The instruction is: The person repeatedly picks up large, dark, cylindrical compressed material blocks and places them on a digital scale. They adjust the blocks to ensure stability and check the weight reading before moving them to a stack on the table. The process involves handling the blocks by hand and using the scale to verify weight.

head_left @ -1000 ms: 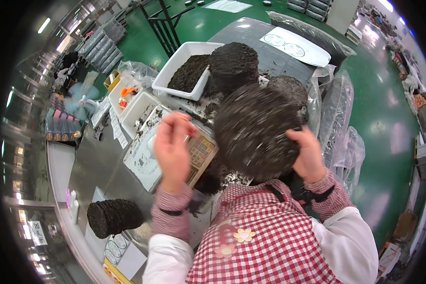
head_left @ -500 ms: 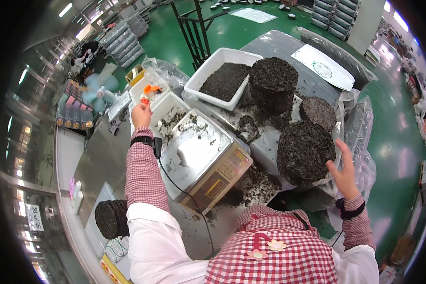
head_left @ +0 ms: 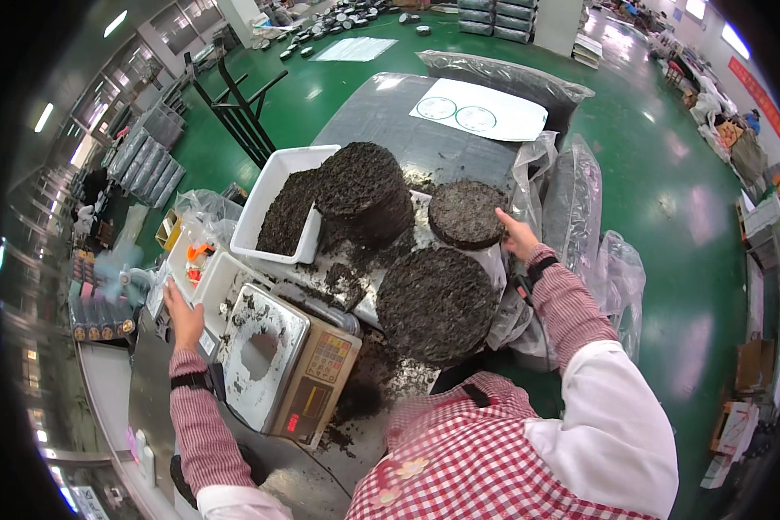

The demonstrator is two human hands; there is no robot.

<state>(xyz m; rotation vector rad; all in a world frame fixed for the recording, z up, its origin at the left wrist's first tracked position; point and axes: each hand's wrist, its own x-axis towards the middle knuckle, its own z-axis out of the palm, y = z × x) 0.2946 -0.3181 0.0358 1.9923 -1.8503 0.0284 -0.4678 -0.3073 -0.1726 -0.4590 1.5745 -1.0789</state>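
Note:
My right hand (head_left: 518, 236) grips the right rim of a thin, dark brown, round leafy cake (head_left: 465, 212). Just nearer lies a bigger, blacker round cake (head_left: 436, 305), with a tall stack of such cakes (head_left: 364, 191) to its left. My left hand (head_left: 185, 319) is raised with thumb and fingers apart, holding nothing, left of a digital scale (head_left: 316, 373). The scale's metal pan (head_left: 264, 347) carries a damp brownish patch and a few crumbs, and its display glows red. Behind the scale, a white bin (head_left: 219, 277) adjoins a compartment with an orange tool (head_left: 201, 251).
A white tub (head_left: 302, 251) of dark crumbs stands left of the stack. Crumbs litter the steel table (head_left: 364, 433). Beyond are a grey wrapped bale (head_left: 364, 113), a printed white sheet (head_left: 481, 108), clear plastic bags (head_left: 572, 208) and a black trolley frame (head_left: 234, 113).
My left hand has come away from the orange tool, fingers now spread. My right hand has moved from beside the big cake to the thin cake. Most crumbs have left the pan; my view has turned right.

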